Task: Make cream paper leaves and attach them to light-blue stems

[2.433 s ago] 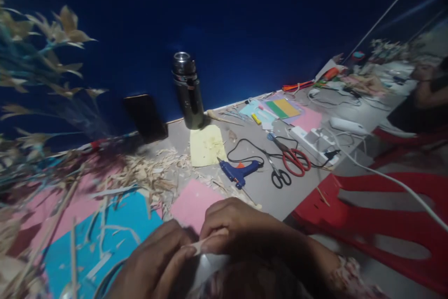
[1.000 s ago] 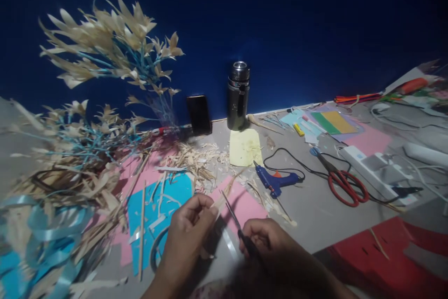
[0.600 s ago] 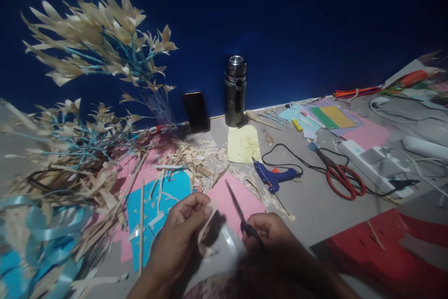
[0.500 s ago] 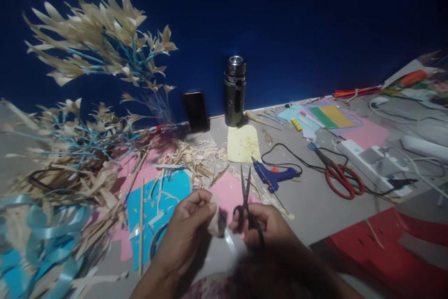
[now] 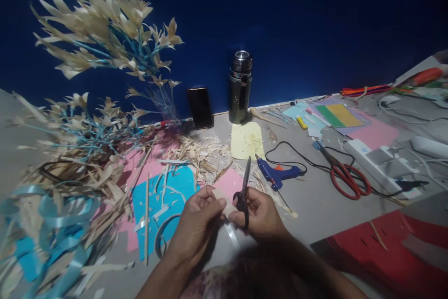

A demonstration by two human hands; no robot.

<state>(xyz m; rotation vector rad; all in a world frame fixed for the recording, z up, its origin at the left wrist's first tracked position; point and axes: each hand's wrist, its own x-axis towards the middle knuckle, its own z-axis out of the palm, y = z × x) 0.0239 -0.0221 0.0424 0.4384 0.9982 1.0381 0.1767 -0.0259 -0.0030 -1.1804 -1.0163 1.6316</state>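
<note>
Between the thumb and fingers of my left hand (image 5: 205, 212) is a small pale beige piece (image 5: 224, 202), flat like dried husk. My right hand (image 5: 261, 210) grips a pair of black-handled scissors (image 5: 246, 182), blades pointing away from me and nearly together. The thumb of that hand meets the lower edge of the beige piece, close to my left fingers. Beneath my hands lie a pink sheet (image 5: 229, 182) and a shiny pale strip (image 5: 231, 236). A blue glue gun (image 5: 278, 174) rests just beyond my right hand, its nozzle by a yellow sheet (image 5: 247, 140).
Husk flowers on blue stems (image 5: 115, 33) stand at the left, above scraps and light-blue ribbon (image 5: 49, 217). A phone (image 5: 200, 107) and a dark flask (image 5: 240, 89) stand by the wall. Red-handled scissors (image 5: 350, 180), a power strip (image 5: 378, 166) and a red object (image 5: 378, 247) lie right.
My right hand has come closer to my left, and its thumb now meets the beige piece. The scissor blades have closed from apart to nearly together. The view has shifted slightly.
</note>
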